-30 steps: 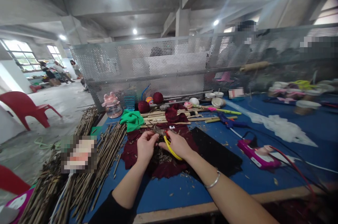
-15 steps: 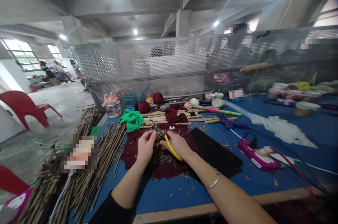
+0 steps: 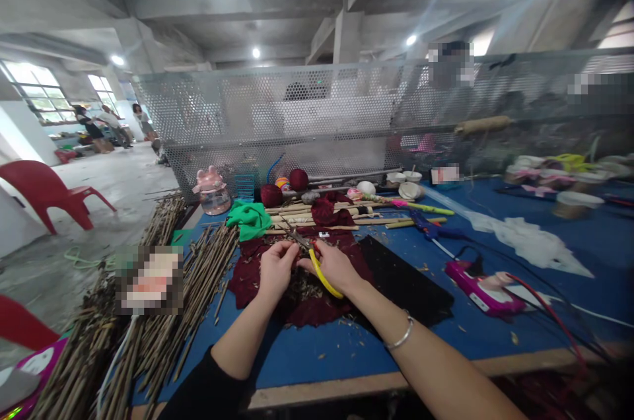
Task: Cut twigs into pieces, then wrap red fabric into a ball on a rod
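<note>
My right hand (image 3: pixel 337 267) grips a pair of yellow-handled scissors (image 3: pixel 323 279), whose blades point away and to the left. Close by on the left, my left hand (image 3: pixel 275 267) is closed, thumb against fingers, near the blades. What it pinches is too small to make out. Both hands are over a dark red cloth (image 3: pixel 245 278) strewn with dry brown scraps (image 3: pixel 303 294). Beyond them lie pale sticks (image 3: pixel 292 216), a bunched green cloth (image 3: pixel 249 218) and dark red yarn balls (image 3: pixel 298 179).
Bundles of brown twigs (image 3: pixel 171 314) lie along the left. To the right are a black cloth (image 3: pixel 403 281), a blue glue gun (image 3: pixel 426 227), a magenta power strip (image 3: pixel 483 294) with cables, and white plastic sheeting (image 3: pixel 535 245). A perforated metal screen (image 3: pixel 277 116) closes the back.
Both hands stay over the red cloth with the scissors still in my right hand. The view has shifted slightly, and the scissor blades show a little more clearly.
</note>
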A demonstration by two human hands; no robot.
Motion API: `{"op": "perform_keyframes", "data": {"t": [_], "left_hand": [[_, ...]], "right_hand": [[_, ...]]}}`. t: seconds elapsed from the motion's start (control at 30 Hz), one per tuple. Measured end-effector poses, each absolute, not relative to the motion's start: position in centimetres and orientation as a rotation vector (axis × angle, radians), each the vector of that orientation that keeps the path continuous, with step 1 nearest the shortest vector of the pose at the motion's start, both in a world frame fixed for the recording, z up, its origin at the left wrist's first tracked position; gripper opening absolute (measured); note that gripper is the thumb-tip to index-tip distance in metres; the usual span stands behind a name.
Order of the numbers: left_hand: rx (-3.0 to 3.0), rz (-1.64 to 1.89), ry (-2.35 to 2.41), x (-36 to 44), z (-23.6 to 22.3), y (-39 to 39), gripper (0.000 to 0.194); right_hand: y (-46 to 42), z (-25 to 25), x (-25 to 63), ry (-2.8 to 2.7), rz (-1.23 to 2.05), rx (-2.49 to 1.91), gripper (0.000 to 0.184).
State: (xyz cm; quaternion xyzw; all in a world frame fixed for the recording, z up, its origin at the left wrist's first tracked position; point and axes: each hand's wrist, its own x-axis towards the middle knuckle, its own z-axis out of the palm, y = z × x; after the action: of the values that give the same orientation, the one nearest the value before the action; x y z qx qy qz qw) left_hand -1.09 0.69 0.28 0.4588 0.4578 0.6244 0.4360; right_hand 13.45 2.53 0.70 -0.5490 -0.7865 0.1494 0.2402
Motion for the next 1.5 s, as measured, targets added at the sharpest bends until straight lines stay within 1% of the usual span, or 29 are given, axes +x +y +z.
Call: {"op": "perform_keyframes", "data": {"t": [0.3,0.4,0.5,0.67,0.8,1.03,1.1,1.17,1.3,1.5], "left_hand": [[1.008,1.549,1.106,-1.0,-0.1,1.1,0.035],[0.975,1.550,1.104,-1.0,-0.1,1.1,0.036],[0.949,1.567,1.128,-1.0,-0.2,1.2,0.034],[1.003,1.554,1.160,-1.1,-0.3,1.2,0.026],[1.045,1.566,1.176,-1.1,-0.1,1.0,0.025],[1.257,1.531,1.292,-1.1,0.3,0.6,0.024],[1.377,1.489,1.320,-1.1,0.2,0.5,0.027],[1.489,1.481,1.371,-1.1,0.0,0.5,0.029],[1.646,1.513,1.463,-1.4,-0.1,0.5,0.023],[1.828,1.467,1.547,-1.4,0.1,0.2,0.025]], "right_hand": [[3.5,-0.2,13.5,-2.159,0.472,-1.516,0.039],[3.5,0.0,13.8,-2.178,0.425,-1.568,0.037],[3.3,0.3,14.1,-2.207,0.372,-1.571,0.040],[2.7,0.6,13.9,-2.233,0.447,-1.463,0.044],[2.5,0.8,13.7,-2.225,0.435,-1.457,0.044],[2.7,0.4,13.5,-2.206,0.390,-1.490,0.037],[2.8,0.2,13.4,-2.206,0.397,-1.487,0.037],[2.8,0.2,13.5,-2.215,0.410,-1.488,0.038],[2.7,0.3,13.5,-2.217,0.379,-1.433,0.044],[2.5,0.0,13.1,-2.197,0.378,-1.499,0.044]]}}
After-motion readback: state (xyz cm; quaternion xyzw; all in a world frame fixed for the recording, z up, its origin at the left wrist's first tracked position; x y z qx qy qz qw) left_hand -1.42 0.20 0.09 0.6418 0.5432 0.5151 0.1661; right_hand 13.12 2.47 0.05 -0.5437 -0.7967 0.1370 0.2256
